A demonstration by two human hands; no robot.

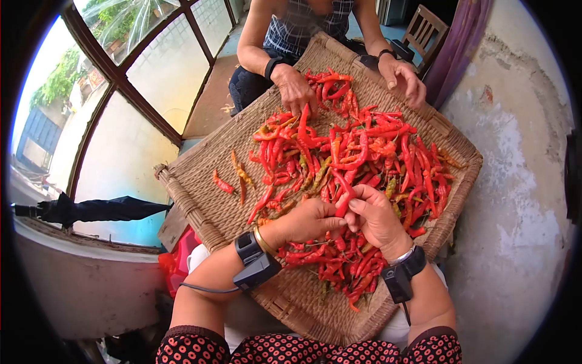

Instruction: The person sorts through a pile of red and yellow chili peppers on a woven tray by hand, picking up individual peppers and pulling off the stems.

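Here, the left hand (308, 219) and the right hand (381, 219) meet over the near half of a large woven tan wicker tray (213, 213), both closed at the fingertips on one glossy, slender red chili pepper (346, 198). That pepper stands between the two thumbs, its long axis running roughly away from the wearer and bowed a little to the right; its broader end lies nearest the fingers, its narrower end slants toward the far left. A gold-coloured bangle (265, 241) and a strapped black boxy device (257, 272) circle the left wrist; a similar black device (397, 283) on the right wrist bears a small mark too tiny to read. Just below the hands spreads a cluster of wrinkled red peppers (354, 267), pointing every way, and beyond them rises a larger heap of red, orange and greenish peppers (376, 142). A few stray peppers (224, 182) lie apart toward the tray's left corner. Across the tray, another person's hand (294, 88) dips its fingers into the heap, while that person's other hand (403, 79) hangs loosely bent near the far right rim. Farther out are a folded black umbrella (103, 210) beside a brown-framed window (118, 79), a purple curtain (464, 48), a slatted wooden chair (425, 30) and a patchy plaster wall (509, 182).
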